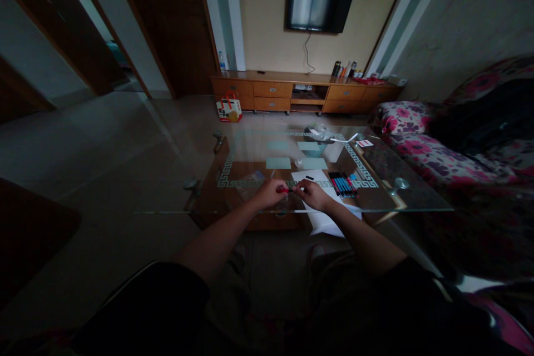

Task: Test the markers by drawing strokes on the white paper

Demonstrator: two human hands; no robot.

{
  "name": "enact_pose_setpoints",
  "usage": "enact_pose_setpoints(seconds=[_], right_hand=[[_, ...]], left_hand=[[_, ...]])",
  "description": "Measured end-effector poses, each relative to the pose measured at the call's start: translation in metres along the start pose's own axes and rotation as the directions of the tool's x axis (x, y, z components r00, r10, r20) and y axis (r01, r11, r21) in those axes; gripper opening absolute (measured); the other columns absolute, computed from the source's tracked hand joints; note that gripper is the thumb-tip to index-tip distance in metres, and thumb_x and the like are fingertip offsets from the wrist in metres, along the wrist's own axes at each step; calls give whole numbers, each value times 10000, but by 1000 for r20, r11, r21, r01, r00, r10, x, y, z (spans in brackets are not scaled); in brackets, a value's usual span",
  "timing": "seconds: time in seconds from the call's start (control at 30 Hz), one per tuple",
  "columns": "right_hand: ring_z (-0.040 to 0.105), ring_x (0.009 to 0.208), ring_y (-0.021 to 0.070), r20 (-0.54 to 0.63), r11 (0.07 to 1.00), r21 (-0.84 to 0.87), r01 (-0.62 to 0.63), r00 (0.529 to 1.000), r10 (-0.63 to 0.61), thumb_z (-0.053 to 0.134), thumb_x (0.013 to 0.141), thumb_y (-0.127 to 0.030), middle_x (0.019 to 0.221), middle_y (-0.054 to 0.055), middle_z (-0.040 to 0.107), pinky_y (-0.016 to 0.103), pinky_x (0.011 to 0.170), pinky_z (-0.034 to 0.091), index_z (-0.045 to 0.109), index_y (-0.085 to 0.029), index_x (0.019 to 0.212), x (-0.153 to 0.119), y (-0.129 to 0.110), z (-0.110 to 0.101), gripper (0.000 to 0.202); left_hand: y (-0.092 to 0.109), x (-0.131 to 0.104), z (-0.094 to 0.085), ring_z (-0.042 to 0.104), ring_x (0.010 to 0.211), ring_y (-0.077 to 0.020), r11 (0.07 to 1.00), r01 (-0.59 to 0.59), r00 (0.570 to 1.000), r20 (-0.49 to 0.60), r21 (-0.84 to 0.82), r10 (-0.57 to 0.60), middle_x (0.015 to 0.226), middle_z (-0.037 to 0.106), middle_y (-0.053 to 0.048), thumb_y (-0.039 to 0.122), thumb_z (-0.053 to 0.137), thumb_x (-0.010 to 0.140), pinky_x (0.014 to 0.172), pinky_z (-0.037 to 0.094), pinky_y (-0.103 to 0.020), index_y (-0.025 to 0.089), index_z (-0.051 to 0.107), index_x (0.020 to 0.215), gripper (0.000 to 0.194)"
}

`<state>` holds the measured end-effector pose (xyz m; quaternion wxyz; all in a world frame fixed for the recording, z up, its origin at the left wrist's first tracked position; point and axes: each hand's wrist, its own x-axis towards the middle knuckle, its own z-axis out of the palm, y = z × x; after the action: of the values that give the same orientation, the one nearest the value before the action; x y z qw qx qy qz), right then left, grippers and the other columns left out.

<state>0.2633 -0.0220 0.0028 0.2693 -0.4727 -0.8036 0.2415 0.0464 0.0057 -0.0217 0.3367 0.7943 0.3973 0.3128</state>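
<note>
Above the near side of the glass table, my left hand is closed around a red pen. My right hand pinches the dark end of the same pen, so it spans the small gap between both hands. White paper sheets lie beneath and beside my right hand. Just beyond its fingers is a small black piece, too small to name. To the right, several pens in blue, red and black lie in a row.
The glass table has a clear, hard-to-see front edge. Farther back on it are a teal basket with a plastic bag and a small card. A flowered sofa stands at right, a TV cabinet behind.
</note>
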Motion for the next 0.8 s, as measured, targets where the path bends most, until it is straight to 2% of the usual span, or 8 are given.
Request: enact_pose_setpoints(seconds=[0.1, 0.33, 0.6, 0.8], right_hand=[[587, 699, 170, -1, 1000, 8, 8, 1000, -8, 610, 919, -408, 875, 64, 677, 283, 678, 452, 687, -186, 949, -1, 0, 0, 237], [588, 766, 195, 6, 995, -40, 90, 996, -90, 494, 987, -393, 847, 83, 647, 303, 727, 440, 689, -182, 832, 1, 1, 0, 327], [588, 757, 193, 21, 996, -48, 73, 997, -72, 500, 988, -386, 836, 78, 660, 297, 715, 435, 698, -183, 820, 1, -1, -1, 330], [595, 739, 191, 11, 998, -44, 52, 999, -51, 494, 989, -455, 838, 78, 675, 292, 694, 430, 694, -185, 833, 1, -2, 2, 371]], left_hand=[[0, 0, 0, 621, 714, -143, 1000, 11, 1000, -11, -6, -11, 765, 692, -38, 167, 690, 749, 675, 473, -236, 129, 720, 811, 79], [6, 1, -3, 601, 696, -138, 999, 2, 1000, -29, 46, -1, 752, 677, -41, 159, 709, 736, 658, 460, -234, 129, 729, 762, 45], [8, 1, -5, 588, 688, -135, 996, 9, 999, -32, 91, -6, 758, 667, -44, 171, 710, 735, 636, 447, -229, 131, 744, 780, 69], [6, 0, -4, 592, 699, -137, 997, 7, 999, -40, 81, -4, 769, 671, -43, 162, 700, 733, 659, 447, -235, 134, 729, 775, 58]])
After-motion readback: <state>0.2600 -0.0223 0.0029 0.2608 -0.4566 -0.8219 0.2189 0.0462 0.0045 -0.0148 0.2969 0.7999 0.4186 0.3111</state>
